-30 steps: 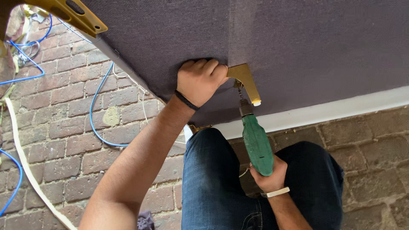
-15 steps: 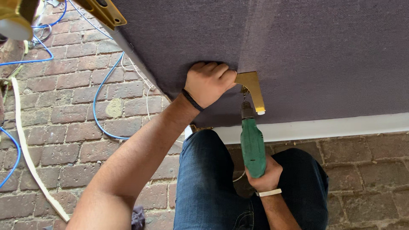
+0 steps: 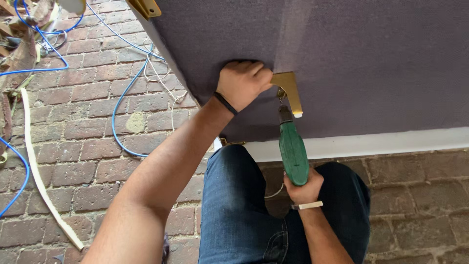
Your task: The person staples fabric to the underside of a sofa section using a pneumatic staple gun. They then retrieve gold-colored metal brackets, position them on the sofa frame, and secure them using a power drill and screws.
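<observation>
Fingers [image 3: 304, 182] round green screwdriver [image 3: 293, 149], tip at gold bracket [image 3: 288, 88], L hand [image 3: 243, 83] beside

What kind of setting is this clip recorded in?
Probably a furniture or upholstery workshop: a purple fabric-covered panel with a brass leg, a green power screwdriver in the right hand, and blue cables across a brick floor.

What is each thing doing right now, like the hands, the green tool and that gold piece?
Left hand: pressed on the purple panel, against the gold bracket.
Right hand: gripping the green driver.
Green driver: tip up at the bracket's base.
Gold bracket: on the panel, white-capped end toward the person.
Blue cable: loose on the brick floor.
</observation>
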